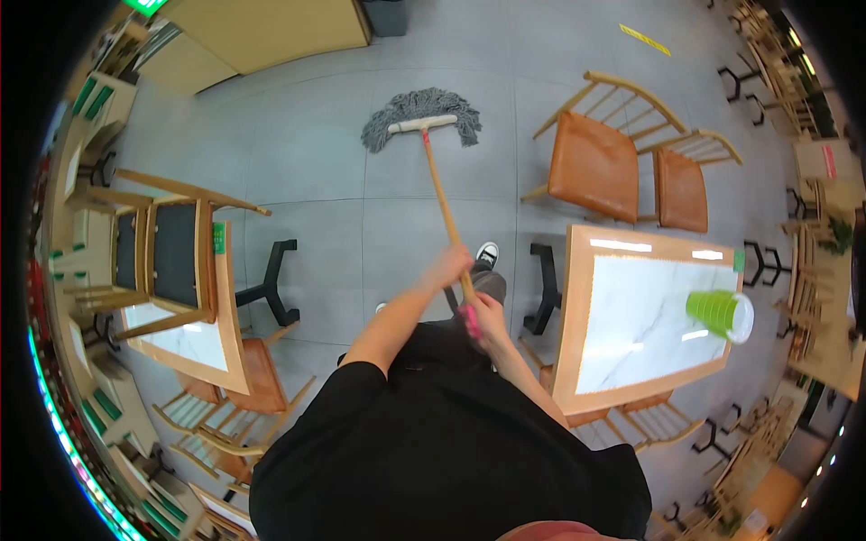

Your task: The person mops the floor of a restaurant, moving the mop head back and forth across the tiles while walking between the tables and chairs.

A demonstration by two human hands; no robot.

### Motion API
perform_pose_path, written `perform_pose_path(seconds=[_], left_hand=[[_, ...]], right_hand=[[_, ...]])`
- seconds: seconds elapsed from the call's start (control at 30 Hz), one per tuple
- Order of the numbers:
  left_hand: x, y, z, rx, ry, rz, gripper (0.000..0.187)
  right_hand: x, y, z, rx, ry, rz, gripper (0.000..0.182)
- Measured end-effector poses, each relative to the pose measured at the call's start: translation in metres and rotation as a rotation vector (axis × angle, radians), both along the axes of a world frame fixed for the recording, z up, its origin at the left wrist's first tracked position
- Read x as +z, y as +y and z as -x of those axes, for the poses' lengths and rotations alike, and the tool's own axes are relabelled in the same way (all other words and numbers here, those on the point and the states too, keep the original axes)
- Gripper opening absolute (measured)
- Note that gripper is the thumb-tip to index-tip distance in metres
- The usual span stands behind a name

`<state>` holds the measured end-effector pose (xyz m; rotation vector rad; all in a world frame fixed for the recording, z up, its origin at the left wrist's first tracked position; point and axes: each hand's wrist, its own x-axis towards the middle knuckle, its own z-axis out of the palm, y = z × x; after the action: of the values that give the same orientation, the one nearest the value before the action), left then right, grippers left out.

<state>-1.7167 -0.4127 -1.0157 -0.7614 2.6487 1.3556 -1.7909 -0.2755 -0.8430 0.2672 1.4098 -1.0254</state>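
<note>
A mop reaches out ahead of me, its wooden handle point(438, 185) slanting up and slightly left from my body. Its wide grey string head point(424, 104) lies spread on the floor, fixed to a pale crossbar point(422, 124). My left hand point(448, 267) is wrapped round the handle farther out and looks slightly blurred. Closer to my waist, my right hand point(488, 317) is closed on the handle near its pink end point(470, 321). Below the hands, a dark sneaker point(487, 253) shows on the floor.
On my right stands a marble-topped table point(649, 298) with stacked green cups point(713, 311); chairs with brown seats point(595, 167) are beyond it. At left, upturned chairs point(176, 252) rest on another table point(236, 311). A wooden counter point(271, 36) and grey bin point(386, 16) stand ahead.
</note>
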Motion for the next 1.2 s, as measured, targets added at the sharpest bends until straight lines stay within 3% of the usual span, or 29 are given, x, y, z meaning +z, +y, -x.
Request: perform_pose_path(seconds=[0.07, 0.1, 0.17, 0.27, 0.43, 0.5, 0.63, 0.7, 0.8, 1.0, 1.1, 1.2], left_hand=[[-0.008, -0.059, 0.001, 0.032, -0.039, 0.124, 0.008], [-0.006, -0.084, 0.001, -0.063, -0.019, 0.376, 0.013], [0.034, -0.116, 0.007, -0.108, -0.219, 0.311, 0.009], [0.043, -0.126, 0.012, -0.248, -0.302, 0.347, 0.005], [0.039, -0.020, 0.006, -0.278, -0.214, 0.436, 0.006], [0.038, 0.040, -0.010, -0.228, -0.136, 0.361, 0.011], [0.088, 0.124, -0.055, -0.400, -0.033, 0.176, 0.017], [0.095, 0.140, -0.068, -0.573, -0.068, -0.024, 0.020], [0.104, 0.151, -0.085, -0.658, -0.009, -0.124, 0.023], [0.088, 0.143, -0.090, -0.583, 0.039, -0.136, 0.021], [0.059, 0.127, -0.076, -0.408, 0.099, -0.136, 0.018], [0.062, 0.078, -0.041, -0.283, 0.213, -0.057, 0.016]], right_hand=[[-0.017, -0.057, 0.003, 0.042, -0.031, 0.057, 0.026], [-0.021, -0.081, 0.003, 0.068, -0.036, 0.074, 0.024], [-0.027, -0.101, -0.001, 0.090, -0.039, 0.095, 0.022], [-0.030, -0.099, -0.003, 0.097, -0.033, 0.150, 0.019], [-0.008, 0.005, -0.001, 0.051, -0.091, 0.145, 0.014], [0.015, 0.059, -0.010, 0.043, -0.128, 0.052, 0.022], [0.066, 0.151, -0.058, 0.038, -0.079, -0.138, 0.036], [0.058, 0.197, -0.092, 0.001, 0.036, -0.074, 0.036], [0.086, 0.203, -0.116, 0.002, 0.140, -0.140, 0.033], [0.059, 0.188, -0.125, -0.094, 0.194, -0.179, 0.029], [0.064, 0.157, -0.093, -0.121, 0.071, -0.099, 0.029], [0.058, 0.102, -0.055, -0.191, -0.044, -0.075, 0.027]])
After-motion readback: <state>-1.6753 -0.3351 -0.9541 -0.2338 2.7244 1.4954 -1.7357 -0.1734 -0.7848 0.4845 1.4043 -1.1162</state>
